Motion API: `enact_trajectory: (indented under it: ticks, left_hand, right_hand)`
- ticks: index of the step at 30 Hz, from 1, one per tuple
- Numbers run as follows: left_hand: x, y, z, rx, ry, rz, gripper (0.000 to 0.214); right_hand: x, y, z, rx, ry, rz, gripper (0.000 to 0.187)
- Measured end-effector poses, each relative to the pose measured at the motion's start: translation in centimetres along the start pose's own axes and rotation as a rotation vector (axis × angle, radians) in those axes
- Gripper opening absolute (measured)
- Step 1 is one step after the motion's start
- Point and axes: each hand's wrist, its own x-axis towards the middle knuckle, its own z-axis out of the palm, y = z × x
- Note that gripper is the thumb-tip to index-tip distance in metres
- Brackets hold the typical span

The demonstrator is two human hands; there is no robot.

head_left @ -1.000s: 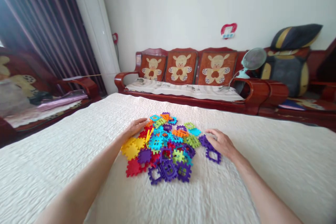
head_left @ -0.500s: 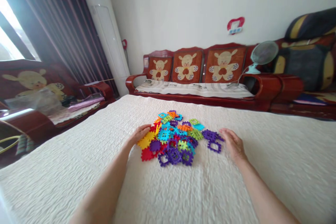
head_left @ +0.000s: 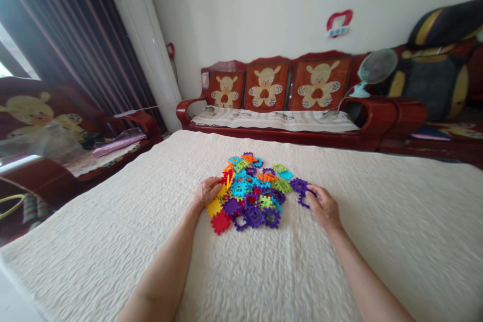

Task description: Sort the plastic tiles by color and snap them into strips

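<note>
A heap of interlocking plastic building tiles in several colours lies on the quilted cover between my hands. My left hand rests against the heap's left edge, its fingers stretched over a yellow tile. A red tile lies nearer to me. At the right, the fingertips of my right hand touch a purple frame tile, with the fingers extended and partly covering it. Another purple tile sits just beyond. Neither hand lifts anything.
A whitish quilted cover spreads over the broad surface. Behind it stands a wooden sofa with bear-pattern cushions. A small fan is at the right, and a wooden armchair at the left.
Both hands have moved inward. The left-side tiles have shifted right and bunched together, and my right hand has come onto the purple frame tile. The camera view has shifted slightly.
</note>
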Motion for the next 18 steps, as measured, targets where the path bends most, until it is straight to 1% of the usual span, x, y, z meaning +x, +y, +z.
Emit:
enact_trajectory:
  ticks: [5, 9, 12, 14, 16, 18]
  left_hand:
    - [-0.2, 0.2, 0.0, 0.012, 0.006, 0.016, 0.04]
    - [-0.8, 0.4, 0.2, -0.032, 0.036, 0.014, 0.038]
    - [-0.8, 0.2, 0.1, -0.099, 0.017, -0.044, 0.039]
    - [-0.2, -0.4, -0.2, -0.123, 0.009, -0.111, 0.042]
    - [0.9, -1.2, -0.6, -0.102, 0.075, -0.131, 0.044]
    - [2.1, -2.3, -0.9, -0.035, 0.175, -0.121, 0.043]
  right_hand:
    - [-0.2, -0.1, 0.0, -0.009, 0.014, -0.001, 0.043]
    - [-0.2, -0.5, -0.1, -0.012, -0.015, -0.023, 0.04]
    - [-0.1, -0.5, -0.3, -0.001, -0.015, -0.021, 0.038]
    - [-0.1, -0.3, -0.3, 0.007, 0.014, -0.034, 0.039]
    - [-0.3, 0.2, -0.4, 0.002, 0.033, -0.06, 0.038]
    - [-0.6, 0.6, -0.5, -0.011, 0.088, -0.114, 0.035]
